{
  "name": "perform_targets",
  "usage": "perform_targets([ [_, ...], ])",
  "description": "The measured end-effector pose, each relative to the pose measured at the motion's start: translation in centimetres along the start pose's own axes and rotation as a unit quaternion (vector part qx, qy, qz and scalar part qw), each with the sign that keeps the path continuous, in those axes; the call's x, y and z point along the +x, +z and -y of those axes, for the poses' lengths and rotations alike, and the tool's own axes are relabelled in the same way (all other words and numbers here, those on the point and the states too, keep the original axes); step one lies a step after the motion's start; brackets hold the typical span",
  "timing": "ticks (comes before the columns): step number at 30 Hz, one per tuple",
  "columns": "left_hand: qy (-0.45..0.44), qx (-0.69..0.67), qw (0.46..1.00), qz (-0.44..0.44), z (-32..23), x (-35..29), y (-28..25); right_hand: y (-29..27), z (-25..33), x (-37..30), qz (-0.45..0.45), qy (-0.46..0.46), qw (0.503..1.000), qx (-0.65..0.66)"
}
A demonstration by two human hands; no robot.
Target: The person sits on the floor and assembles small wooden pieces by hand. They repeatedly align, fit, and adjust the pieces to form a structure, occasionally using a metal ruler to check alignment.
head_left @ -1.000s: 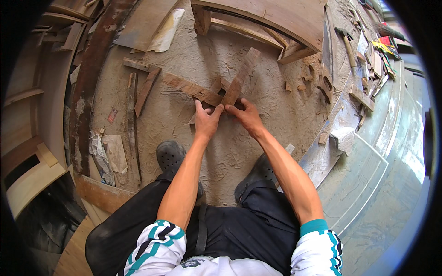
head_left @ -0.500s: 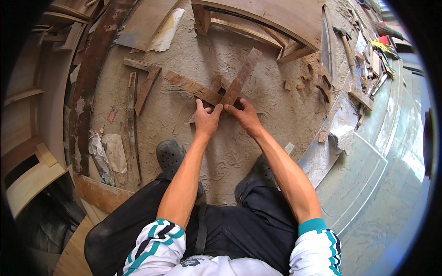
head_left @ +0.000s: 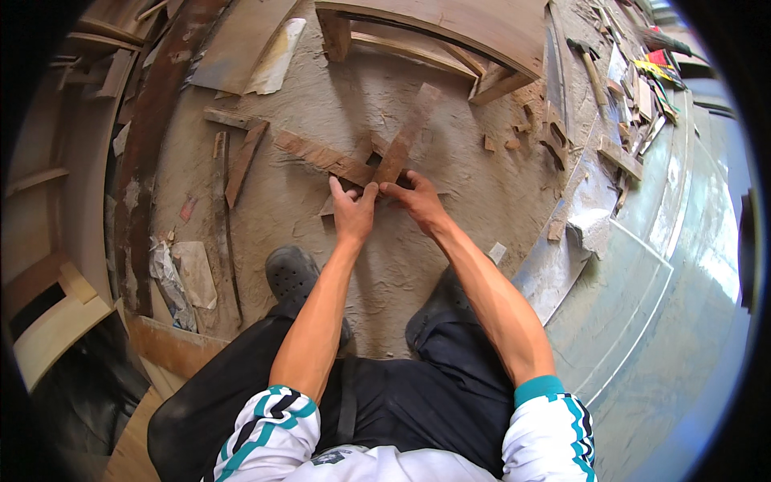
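Two short brown wooden strips meet at their near ends in a V, the right one lapping over the left. At that joint my left hand (head_left: 352, 213) pinches the left wooden strip (head_left: 312, 154), its thumb and fingers closed on the end. The right wooden strip (head_left: 411, 127) slants up and away to the right. Around its near end my right hand (head_left: 419, 202) is closed, the fingertips almost touching those of my left hand. Beneath the joint another wood piece (head_left: 377, 143) shows in part; my hands and the strips hide the rest.
Loose wood offcuts (head_left: 245, 165) lie on the dusty floor at left. A wooden frame with a panel top (head_left: 450, 28) stands ahead. At right are a hammer (head_left: 593, 76), scraps and a large glass sheet (head_left: 634, 313). My shoes (head_left: 293, 273) flank the work.
The whole view has shifted slightly, so the scene sits a little further left. Both hands keep their grip at the joint, and the strips hold nearly the same V.
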State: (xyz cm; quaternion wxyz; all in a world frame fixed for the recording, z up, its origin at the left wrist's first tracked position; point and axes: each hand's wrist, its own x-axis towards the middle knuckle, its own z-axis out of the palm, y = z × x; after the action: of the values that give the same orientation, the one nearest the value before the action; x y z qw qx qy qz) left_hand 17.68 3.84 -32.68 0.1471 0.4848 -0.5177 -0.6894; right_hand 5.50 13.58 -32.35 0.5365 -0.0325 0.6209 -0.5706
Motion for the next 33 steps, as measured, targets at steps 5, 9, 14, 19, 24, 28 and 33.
perform_targets([
  [5, 0.061, -0.052, 0.996, -0.042, 0.2, -1.1, 1.5, 0.0, 0.6, -0.8, 0.006, -0.036, 0.999, 0.029],
  [9, 0.122, -0.054, 0.983, -0.122, 1.2, -0.9, 2.2, 0.7, 2.4, -0.9, 0.045, -0.032, 0.998, -0.008],
  [14, 0.087, -0.085, 0.973, -0.198, -1.9, 0.8, -1.3, 5.5, 5.1, 0.8, 0.087, -0.04, 0.995, -0.002],
  [19, 0.033, -0.004, 0.971, -0.237, -8.5, 0.5, -4.6, 10.4, 7.2, 2.7, 0.152, -0.029, 0.987, 0.04],
  [24, -0.066, 0.158, 0.973, -0.154, -16.4, -2.6, -8.4, 12.9, 9.2, 3.2, 0.189, -0.055, 0.98, 0.032],
  [28, -0.1, 0.394, 0.912, -0.052, -22.6, -6.9, -11.5, 13.9, 11.5, 1.8, 0.246, -0.094, 0.964, 0.018],
  [33, 0.188, 0.556, 0.804, -0.096, -29.7, -10.6, -10.9, 13.2, 15.9, -0.4, 0.255, -0.217, 0.942, -0.038],
])
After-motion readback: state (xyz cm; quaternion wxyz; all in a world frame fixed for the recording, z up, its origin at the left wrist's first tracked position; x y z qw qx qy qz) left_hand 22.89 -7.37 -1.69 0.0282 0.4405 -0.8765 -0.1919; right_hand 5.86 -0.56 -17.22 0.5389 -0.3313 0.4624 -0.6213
